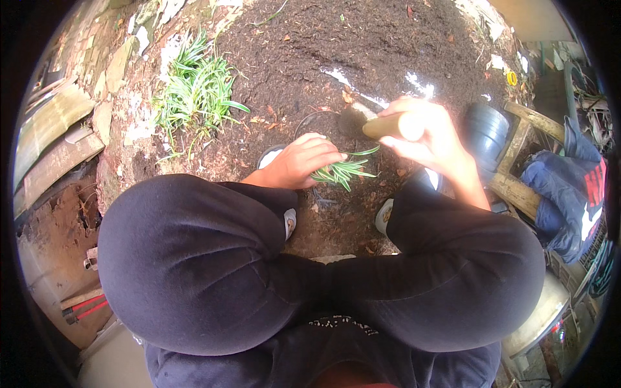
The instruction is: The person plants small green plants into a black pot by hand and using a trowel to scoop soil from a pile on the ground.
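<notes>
My left hand [302, 162] is around a small variegated plant, like a spider plant [342, 173], whose striped leaves stick out to the right past the fingers. In my right hand [432, 133] is the thick wooden handle [390, 127] of a hand tool, probably a trowel. Its working end points left and down toward the soil, by the thin dark rim of a pot [310, 116] just beyond my left hand. The pot's body is mostly hidden. A bigger clump of the same striped plants [204, 89] lies on the ground at the left.
Dark loose soil [310, 43] spreads ahead. To the right stand a black plastic pot [486, 128], a wooden handle [514, 194] and a dark blue garment [558, 194]. A yellow ring [512, 78] lies farther off. Boards [58, 160] line the left side.
</notes>
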Demonstrator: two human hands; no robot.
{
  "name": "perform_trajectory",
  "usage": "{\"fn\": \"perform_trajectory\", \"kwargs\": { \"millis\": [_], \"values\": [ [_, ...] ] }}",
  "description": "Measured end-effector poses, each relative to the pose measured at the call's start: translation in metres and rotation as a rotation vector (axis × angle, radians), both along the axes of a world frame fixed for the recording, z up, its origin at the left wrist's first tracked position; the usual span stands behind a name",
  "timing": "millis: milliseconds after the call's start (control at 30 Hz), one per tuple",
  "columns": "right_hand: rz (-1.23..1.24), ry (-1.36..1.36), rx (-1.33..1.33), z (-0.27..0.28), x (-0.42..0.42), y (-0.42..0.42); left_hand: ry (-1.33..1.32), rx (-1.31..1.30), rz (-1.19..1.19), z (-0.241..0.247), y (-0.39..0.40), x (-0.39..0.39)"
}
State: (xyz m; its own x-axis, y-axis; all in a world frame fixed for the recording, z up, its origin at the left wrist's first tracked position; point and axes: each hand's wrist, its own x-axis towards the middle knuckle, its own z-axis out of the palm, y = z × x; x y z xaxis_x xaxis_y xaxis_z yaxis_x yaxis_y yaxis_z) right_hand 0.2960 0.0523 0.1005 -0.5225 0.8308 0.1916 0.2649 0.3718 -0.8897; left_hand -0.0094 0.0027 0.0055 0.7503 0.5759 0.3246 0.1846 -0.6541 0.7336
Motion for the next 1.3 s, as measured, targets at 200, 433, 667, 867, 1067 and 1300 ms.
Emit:
{"fn": "perform_trajectory", "kwargs": {
  "millis": [200, 433, 667, 867, 1067, 1300],
  "values": [
    [-0.035, -0.02, -0.015, 0.005, -0.003, 0.003, -0.002, -0.032, 0.047, -0.001, 0.003, -0.003],
    [0.014, -0.119, -0.054, 0.009, -0.004, 0.008, -0.082, -0.34, 0.241, 0.0, 0.003, -0.005],
    [-0.169, -0.039, -0.073, 0.007, 0.011, -0.006, -0.362, -0.724, 0.359, 0.013, 0.043, -0.021],
    [-0.684, 0.053, 0.065, -0.039, 0.073, -0.036, 0.038, -0.437, 0.724, -0.048, 0.066, -0.1],
    [-1.02, 0.459, -0.3, -0.07, 0.085, -0.094, 0.321, -0.889, 0.242, -0.075, 0.013, -0.117],
    [-1.17, 0.71, -0.314, -0.138, 0.121, -0.144, 0.073, -0.193, 0.409, -0.046, -0.012, -0.068]
  ]
}}
